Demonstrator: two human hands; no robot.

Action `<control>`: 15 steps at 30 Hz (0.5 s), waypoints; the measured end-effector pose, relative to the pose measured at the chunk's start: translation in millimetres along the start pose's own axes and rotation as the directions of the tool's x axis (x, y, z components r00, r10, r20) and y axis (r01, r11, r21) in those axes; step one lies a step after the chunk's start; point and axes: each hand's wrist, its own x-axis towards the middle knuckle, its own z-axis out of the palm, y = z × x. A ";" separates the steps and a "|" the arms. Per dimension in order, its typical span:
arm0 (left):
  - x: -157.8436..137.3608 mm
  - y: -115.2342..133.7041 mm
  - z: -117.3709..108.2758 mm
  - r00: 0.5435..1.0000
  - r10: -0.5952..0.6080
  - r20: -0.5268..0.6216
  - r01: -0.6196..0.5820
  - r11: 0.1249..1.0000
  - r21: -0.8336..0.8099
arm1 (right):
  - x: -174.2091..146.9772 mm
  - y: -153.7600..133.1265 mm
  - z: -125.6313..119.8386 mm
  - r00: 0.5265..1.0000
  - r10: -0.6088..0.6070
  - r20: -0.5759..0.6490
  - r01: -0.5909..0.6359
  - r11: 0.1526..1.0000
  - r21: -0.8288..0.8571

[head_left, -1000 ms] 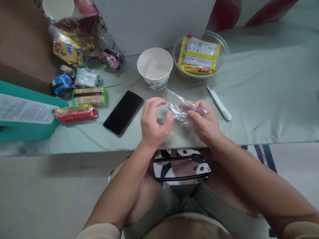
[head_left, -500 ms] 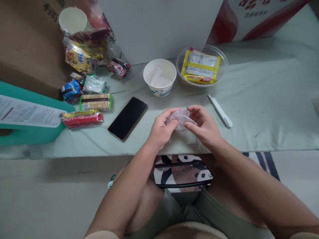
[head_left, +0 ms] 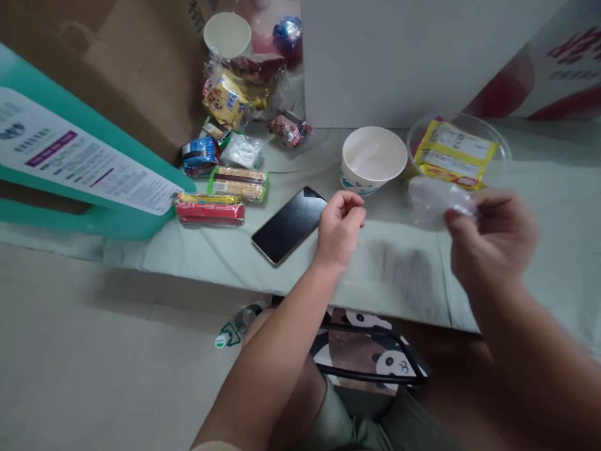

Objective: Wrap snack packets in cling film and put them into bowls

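Observation:
My right hand [head_left: 493, 241] pinches a crumpled clear plastic wrapper [head_left: 436, 202] between thumb and fingers, and it is blurred by motion. The wrapper hangs over the front of a clear round plastic bowl [head_left: 507, 147] that contains yellow snack packets [head_left: 455, 153]. My left hand [head_left: 340, 225] is closed with its fingers curled in, and nothing shows in it. It is beside the right end of a black phone [head_left: 288, 225] and just below a white paper bowl [head_left: 374, 156]. The pale utility knife seen before is hidden now.
Wrapped snacks [head_left: 237, 181] lie in a group at the left, near a paper cup [head_left: 228, 34]. A teal jug [head_left: 107, 144] with a white label leans in from the left. White boxes [head_left: 404, 56] line the back. A panda-print bag [head_left: 361, 351] is below the table edge.
My hands have parted. The right hand has carried the wrapper rightward, while the left has let go of it and curled. The view has turned, shifting the table's things right.

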 end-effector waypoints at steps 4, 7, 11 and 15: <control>1.5 6.8 -3.9 1.000 -0.028 0.012 0.029 0.998 -0.064 | 67.2 -39.1 40.8 0.935 -0.334 0.121 0.355 0.859 -0.369; 2.5 10.9 -7.3 0.999 -0.044 0.017 0.046 0.994 -0.097 | 106.1 -52.6 72.2 0.788 -0.179 0.589 0.534 0.674 -0.510; 4.8 15.8 -9.7 0.998 -0.054 0.028 0.057 0.989 -0.133 | 133.2 -51.7 95.7 0.554 0.300 0.776 0.563 0.552 -0.615; 6.4 17.2 -7.3 0.997 -0.063 0.052 0.072 0.979 -0.190 | 147.5 -40.6 115.9 0.415 0.504 0.757 0.329 0.693 -0.641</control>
